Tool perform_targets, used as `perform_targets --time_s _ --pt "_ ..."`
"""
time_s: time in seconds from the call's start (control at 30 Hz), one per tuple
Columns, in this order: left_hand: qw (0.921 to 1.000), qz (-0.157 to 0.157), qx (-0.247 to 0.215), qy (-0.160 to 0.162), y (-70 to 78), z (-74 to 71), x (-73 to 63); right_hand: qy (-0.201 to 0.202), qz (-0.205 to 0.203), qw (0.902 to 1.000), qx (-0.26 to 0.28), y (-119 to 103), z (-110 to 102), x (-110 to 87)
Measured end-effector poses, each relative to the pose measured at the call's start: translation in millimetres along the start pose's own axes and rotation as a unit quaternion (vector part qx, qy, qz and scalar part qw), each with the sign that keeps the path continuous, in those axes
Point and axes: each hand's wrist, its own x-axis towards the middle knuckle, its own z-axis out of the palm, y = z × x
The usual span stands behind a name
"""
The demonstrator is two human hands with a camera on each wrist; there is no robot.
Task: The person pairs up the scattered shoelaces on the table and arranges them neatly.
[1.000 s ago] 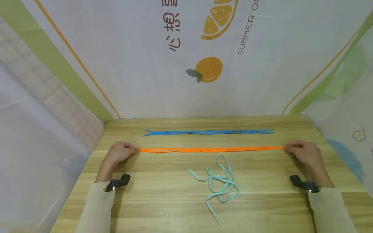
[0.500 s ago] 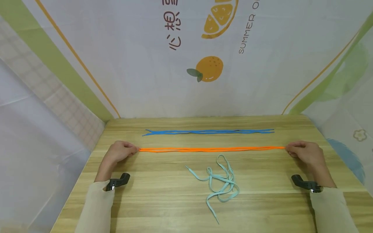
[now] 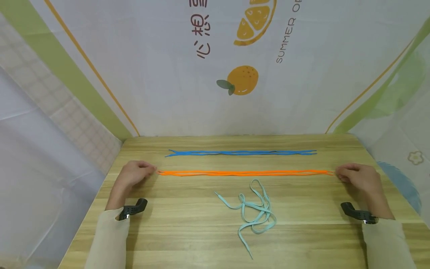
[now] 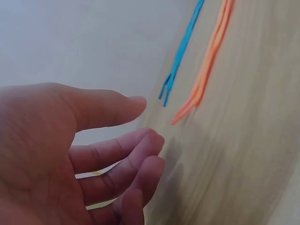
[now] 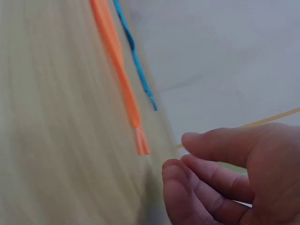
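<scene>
Orange lace [image 3: 248, 173], where's it at?

Flat on the tabletop [image 3: 181, 228], running 9 to 3 o'clock, nearly straight, strands side by side.

Hand status?

Left hand [image 3: 134, 172] just off the 9 o'clock end. Grip spread: thumb parted from loosely bent fingers, lace end clear of it in the left wrist view. Right hand [image 3: 361, 177] just off the 3 o'clock end. Grip spread too, narrower gap, lace end lying free of it.

Neighbors?

Blue lace [image 3: 231, 152] at 12 o'clock of the orange one, roughly parallel, 9 o'clock end forked. Mint lace [image 3: 250, 204] between 5 and 6 o'clock, loose tangle, one tail toward 10, another toward 6.

Anything else?

Black wrist cameras [image 3: 359, 214], one per arm. Fruit-printed cloth [image 3: 168, 93] hanging at 12 o'clock, behind the tabletop's far edge.
</scene>
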Motion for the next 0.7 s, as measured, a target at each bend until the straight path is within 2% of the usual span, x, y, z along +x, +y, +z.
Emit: perform_targets --time_s 0.17,0.23,0.33,0.5,0.7 --pt "0.9998 0.015 0.012 0.010 6.4 -3.2 -2.2 0.019 0.014 0.9978 0.062 -4.5 -5.3 -3.7" --pt "0.9994 0.025 0.017 0.019 9.5 -4.7 -2.4 0.028 0.005 0.9974 0.067 -7.1 -7.5 -5.8" --pt "0.9984 0.041 0.018 0.034 13.4 -6.2 -2.5 0.034 -0.013 0.9981 0.050 -11.3 -10.3 -9.1" --pt "0.9966 0.068 0.016 0.045 19.7 -4.6 -5.6 0.016 -0.038 0.9990 0.020 -20.1 -11.8 -13.0" --pt "0.9941 0.097 0.020 0.043 37.0 11.5 -11.4 0.007 -0.073 0.9971 0.022 -36.2 -3.4 -16.4"
